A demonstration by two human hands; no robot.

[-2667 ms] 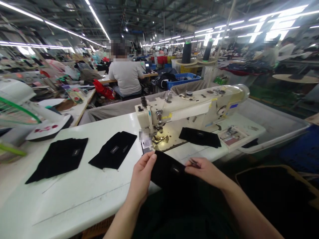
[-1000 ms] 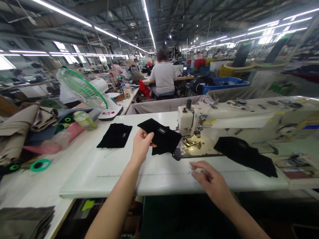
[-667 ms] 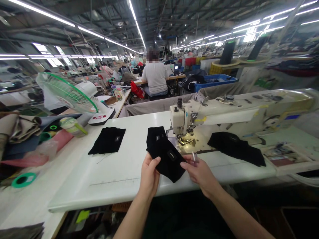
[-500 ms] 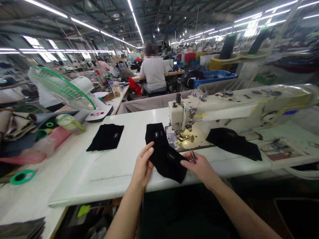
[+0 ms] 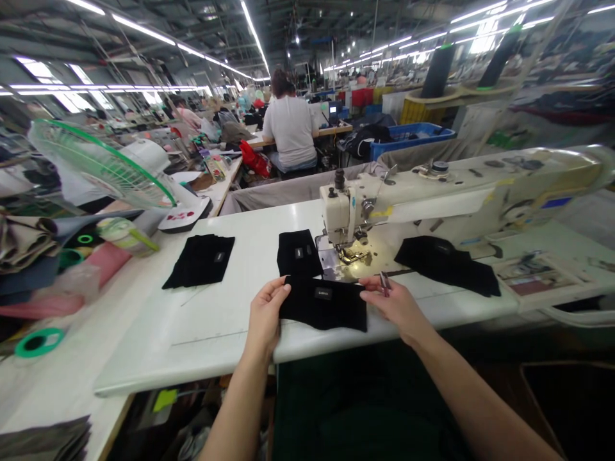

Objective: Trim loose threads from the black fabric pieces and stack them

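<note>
A black fabric piece with a small label [image 5: 327, 310] is stretched between my hands at the table's front edge. My left hand [image 5: 269, 310] pinches its upper left corner. My right hand [image 5: 391, 304] grips its upper right corner, with small thread snips [image 5: 385, 283] also held among the fingers. Just behind lies another labelled black piece [image 5: 298, 256], beside the needle area of the sewing machine [image 5: 343, 221]. A stack of black pieces [image 5: 199, 261] rests to the left, and more black fabric [image 5: 446, 264] lies to the right under the machine arm.
The white table [image 5: 216, 326] carries the machine. A green-rimmed fan [image 5: 106, 166] stands at the back left, near a green tape roll [image 5: 39, 342]. A parts tray [image 5: 542, 278] sits at right. A person [image 5: 291, 131] sits ahead, facing away.
The held piece has been turned level and moved apart from the piece behind it, which now lies flat on the table. My left hand has shifted to its upper left corner. The view has shifted slightly.
</note>
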